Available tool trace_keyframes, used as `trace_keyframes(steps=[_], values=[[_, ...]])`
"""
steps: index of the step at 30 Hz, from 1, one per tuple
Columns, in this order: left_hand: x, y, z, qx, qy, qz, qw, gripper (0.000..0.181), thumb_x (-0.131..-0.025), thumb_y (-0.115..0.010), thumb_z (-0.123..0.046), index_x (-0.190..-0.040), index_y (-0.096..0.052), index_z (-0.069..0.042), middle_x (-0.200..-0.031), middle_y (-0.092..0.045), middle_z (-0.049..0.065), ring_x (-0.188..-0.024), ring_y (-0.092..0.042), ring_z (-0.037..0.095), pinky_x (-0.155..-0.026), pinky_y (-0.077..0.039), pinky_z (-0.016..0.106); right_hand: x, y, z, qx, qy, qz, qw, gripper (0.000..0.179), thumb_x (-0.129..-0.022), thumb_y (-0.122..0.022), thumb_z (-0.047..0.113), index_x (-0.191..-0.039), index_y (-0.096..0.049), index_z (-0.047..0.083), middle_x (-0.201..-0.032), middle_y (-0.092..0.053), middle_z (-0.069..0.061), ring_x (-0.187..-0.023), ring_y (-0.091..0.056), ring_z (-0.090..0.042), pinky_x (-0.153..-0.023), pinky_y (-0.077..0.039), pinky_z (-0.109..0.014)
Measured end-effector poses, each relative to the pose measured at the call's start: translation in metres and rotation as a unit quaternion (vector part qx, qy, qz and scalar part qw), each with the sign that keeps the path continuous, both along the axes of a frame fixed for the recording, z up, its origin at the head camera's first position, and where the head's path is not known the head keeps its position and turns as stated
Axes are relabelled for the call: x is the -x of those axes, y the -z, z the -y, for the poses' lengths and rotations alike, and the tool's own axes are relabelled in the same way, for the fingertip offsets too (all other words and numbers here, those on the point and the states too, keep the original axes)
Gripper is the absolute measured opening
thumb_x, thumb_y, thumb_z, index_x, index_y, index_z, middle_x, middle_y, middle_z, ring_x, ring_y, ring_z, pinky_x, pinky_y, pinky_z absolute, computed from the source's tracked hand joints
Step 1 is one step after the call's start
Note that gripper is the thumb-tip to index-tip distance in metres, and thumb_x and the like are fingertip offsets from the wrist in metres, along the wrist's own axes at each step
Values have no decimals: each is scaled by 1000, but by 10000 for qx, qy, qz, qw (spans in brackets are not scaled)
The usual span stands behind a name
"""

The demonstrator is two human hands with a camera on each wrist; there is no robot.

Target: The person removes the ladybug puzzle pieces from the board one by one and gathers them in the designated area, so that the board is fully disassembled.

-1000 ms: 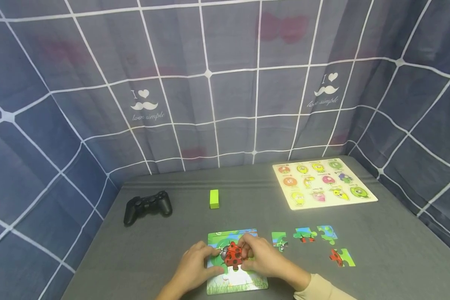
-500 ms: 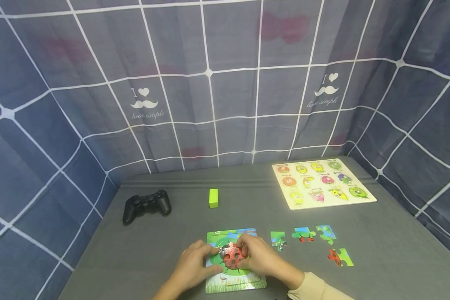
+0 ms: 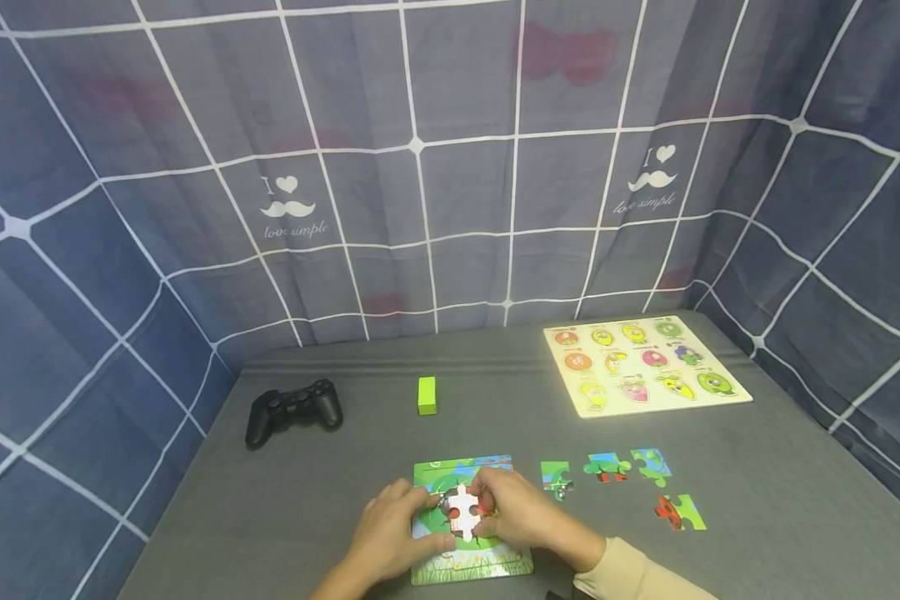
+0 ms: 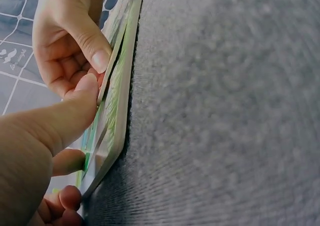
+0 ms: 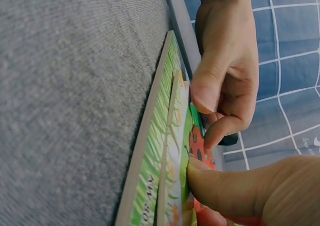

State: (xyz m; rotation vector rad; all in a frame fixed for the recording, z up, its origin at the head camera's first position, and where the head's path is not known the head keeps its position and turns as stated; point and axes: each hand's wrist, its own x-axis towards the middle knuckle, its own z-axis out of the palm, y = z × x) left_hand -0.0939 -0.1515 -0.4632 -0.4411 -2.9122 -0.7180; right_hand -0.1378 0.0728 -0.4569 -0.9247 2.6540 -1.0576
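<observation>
Over the puzzle tray (image 3: pixel 472 573), both hands (image 3: pixel 392 531) (image 3: pixel 526 510) hold joined ladybug pieces (image 3: pixel 463 515)

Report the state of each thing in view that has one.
Left hand: gripping joined pieces.
Right hand: gripping joined pieces.
Joined pieces: near edge raised.
Ladybug board: lying flat.
Loose pieces: four, picture-up, off the board.
Game controller: untouched.
Green block: untouched.
Fruit board: flat, untouched.
</observation>
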Motion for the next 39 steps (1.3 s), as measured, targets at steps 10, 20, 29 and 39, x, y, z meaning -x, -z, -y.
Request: trace_keyframes(steps=[10, 20, 29, 39], values=[[2, 4, -2, 146, -103, 116, 9998, 57, -66, -79, -62, -108, -71, -24, -83, -44, -13, -75, -37, 2, -67, -33, 24, -2, 0, -1, 8, -127, -93, 9999, 37, -74, -84, 13, -102, -58, 9, -81, -55, 6, -73, -45, 0, -65, -43, -19], [0, 2, -3, 168, -111, 57, 9998, 57, -65, -80, -62, -107, -71, -24, -83, -45, -12, -76, -40, 3, -68, -35, 26, -4, 1, -1, 658, -344, 107, 9972, 44, -71, -82, 0, -103, -53, 10, -77, -61, 4, -69, -51, 4, -65, -47, -18], [1, 3, -2, 261, -29, 94, 9996, 58, -67, -77, -64, -109, -70, -24, -84, -45, -12, -76, -39, 3, -69, -35, 26, -3, 3, -3, 694, -268, 324, 9967, 43, -72, -83, 3, -105, -57, 8, -76, -61, 2, -64, -48, 5, -63, -45, -18], [0, 7, -1, 701, 145, -349, 9968, 60, -71, -68, -73, -107, -68, -25, -82, -40, -12, -72, -34, 2, -63, -31, 23, -1, 1, -6, 307, -126, 219, 9992, 41, -71, -85, 9, -104, -59, 7, -77, -59, 2, -66, -46, 3, -63, -43, -18]])
